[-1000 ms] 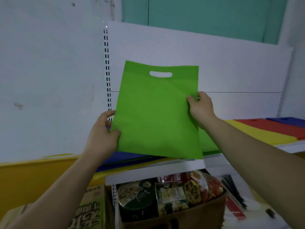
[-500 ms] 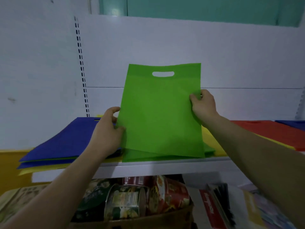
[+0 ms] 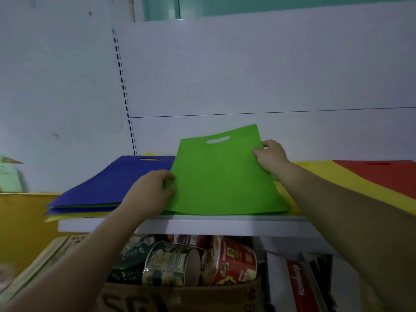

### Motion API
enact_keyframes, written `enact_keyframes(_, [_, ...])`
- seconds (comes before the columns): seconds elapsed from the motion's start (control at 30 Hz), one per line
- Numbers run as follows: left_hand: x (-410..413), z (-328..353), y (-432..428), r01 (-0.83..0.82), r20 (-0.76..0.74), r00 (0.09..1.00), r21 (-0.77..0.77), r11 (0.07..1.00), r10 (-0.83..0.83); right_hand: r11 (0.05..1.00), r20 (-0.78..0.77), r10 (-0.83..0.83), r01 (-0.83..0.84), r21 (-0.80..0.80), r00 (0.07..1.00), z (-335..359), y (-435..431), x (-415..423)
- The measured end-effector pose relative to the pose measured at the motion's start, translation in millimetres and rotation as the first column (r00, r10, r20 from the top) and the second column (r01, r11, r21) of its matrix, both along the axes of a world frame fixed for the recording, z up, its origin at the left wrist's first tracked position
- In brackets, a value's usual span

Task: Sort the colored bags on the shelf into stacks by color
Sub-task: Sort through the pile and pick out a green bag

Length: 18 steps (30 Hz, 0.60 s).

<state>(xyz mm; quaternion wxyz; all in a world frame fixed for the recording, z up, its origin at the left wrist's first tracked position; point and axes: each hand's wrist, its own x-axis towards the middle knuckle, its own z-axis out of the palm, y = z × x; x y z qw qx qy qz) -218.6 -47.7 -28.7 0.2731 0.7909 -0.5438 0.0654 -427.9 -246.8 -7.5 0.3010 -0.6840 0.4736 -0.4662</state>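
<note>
Both hands hold the green bag (image 3: 222, 181) tilted over the shelf (image 3: 202, 227), with its handle end raised. The left hand (image 3: 150, 192) pinches its 9 o'clock edge and the right hand (image 3: 272, 157) its 2 o'clock edge. Blue bags (image 3: 117, 183) lie at 9 o'clock of it, and yellow (image 3: 337, 176) and red (image 3: 378, 174) bags at 3.

A brown cardboard box (image 3: 180, 298) at the bottom centre holds a tin with a green and yellow label (image 3: 171, 264) lying on its side, with a dark green tub (image 3: 128, 266) touching it on the left and a red noodle cup (image 3: 231, 262) on the right. Left of the box lie a printed carton (image 3: 56, 255) and, farther back, a yellow-brown carton (image 3: 22, 221); right of the box is a red packet (image 3: 297, 287). High above the box stand a white back panel (image 3: 247, 75) and a slotted upright (image 3: 123, 91).
</note>
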Motion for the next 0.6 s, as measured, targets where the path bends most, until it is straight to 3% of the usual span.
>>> enact_keyframes(0.1, [1.7, -1.6, 3.0, -0.016, 0.074, 0.997, 0.083, 0.996, 0.010, 0.995, -0.151, 0.056, -0.043, 0.088, 0.987, -5.2, -4.7, 3.4])
enact_keyframes(0.17, [2.6, -2.3, 2.5, -0.021, 0.123, 0.992, 0.130, 0.991, 0.005, 0.994, -0.345, 0.084, -0.053, 0.099, 0.935, -7.0, -5.8, 4.9])
enact_keyframes(0.27, [4.3, -2.1, 1.0, 0.000, 0.141, 0.990, 0.187, 0.982, -0.027, 0.997, -0.688, 0.076, -0.050, 0.058, 0.722, -10.1, -5.5, 8.9])
enact_keyframes(0.33, [5.1, -2.2, 1.2, 0.059, 0.136, 0.987, 0.223, 0.973, -0.091, 0.999, -0.811, 0.047, -0.047, 0.025, 0.583, -13.1, -5.6, 11.8])
enact_keyframes(0.4, [4.9, -2.4, 3.3, 0.162, 0.075, 0.979, 0.293, 0.942, -0.192, 0.999, -0.864, 0.019, -0.047, -0.006, 0.504, -13.9, -4.8, 12.4])
enact_keyframes(0.47, [2.3, -1.1, 5.7, 0.224, 0.018, 0.968, 0.385, 0.895, -0.249, 0.993, -0.866, 0.069, -0.117, 0.012, 0.495, -11.4, -2.6, 13.3])
enact_keyframes(0.6, [1.7, 0.7, 0.0, 0.226, 0.088, 0.954, 0.409, 0.884, -0.285, 0.981, -0.888, 0.143, -0.182, 0.068, 0.437, -9.1, 3.0, 12.4])
